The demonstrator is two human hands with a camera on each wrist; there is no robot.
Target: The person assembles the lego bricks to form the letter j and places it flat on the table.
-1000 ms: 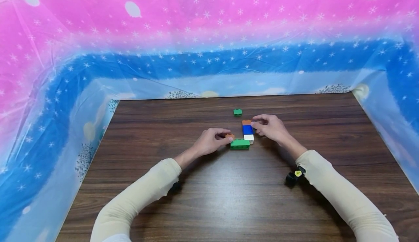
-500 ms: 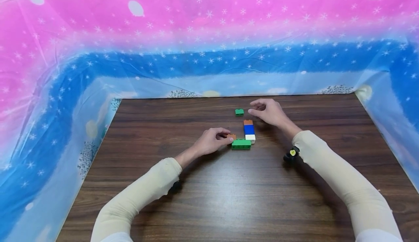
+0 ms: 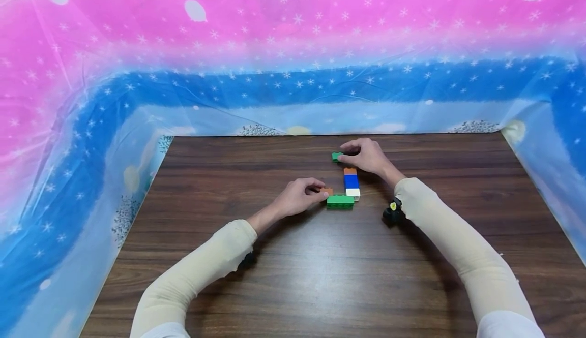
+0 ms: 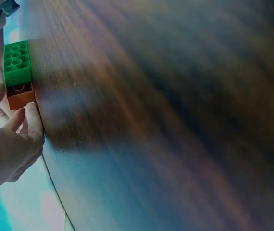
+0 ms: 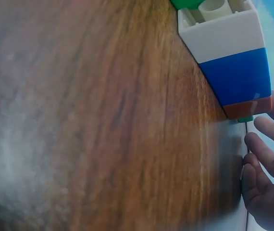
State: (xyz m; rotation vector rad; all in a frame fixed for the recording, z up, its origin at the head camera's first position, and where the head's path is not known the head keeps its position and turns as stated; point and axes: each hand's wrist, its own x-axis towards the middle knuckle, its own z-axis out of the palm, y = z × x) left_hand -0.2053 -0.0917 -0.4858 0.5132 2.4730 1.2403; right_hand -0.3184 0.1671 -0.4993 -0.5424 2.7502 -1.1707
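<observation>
My left hand (image 3: 299,195) pinches an orange toy building brick (image 3: 327,191) between thumb and fingers. That brick touches the left end of a long green brick (image 3: 340,202); the left wrist view shows the orange brick (image 4: 20,98) against the green one (image 4: 17,65). Farther back, my right hand (image 3: 366,156) reaches over a small green brick (image 3: 336,156), its thumb tip at the brick's right end. A firm grip on it does not show. In the right wrist view the fingers (image 5: 267,159) are loosely bent, with little of the small green brick (image 5: 245,119) visible.
A row of joined bricks, orange (image 3: 350,171), blue (image 3: 351,181) and white (image 3: 353,192), lies between the hands, its white end behind the long green brick. The wood-grain table (image 3: 284,277) ends at a patterned cloth (image 3: 293,89) at the back and sides.
My right hand has left the right side of the orange-blue-white row and moved back and left to the small green brick. The left hand keeps its hold on the orange brick.
</observation>
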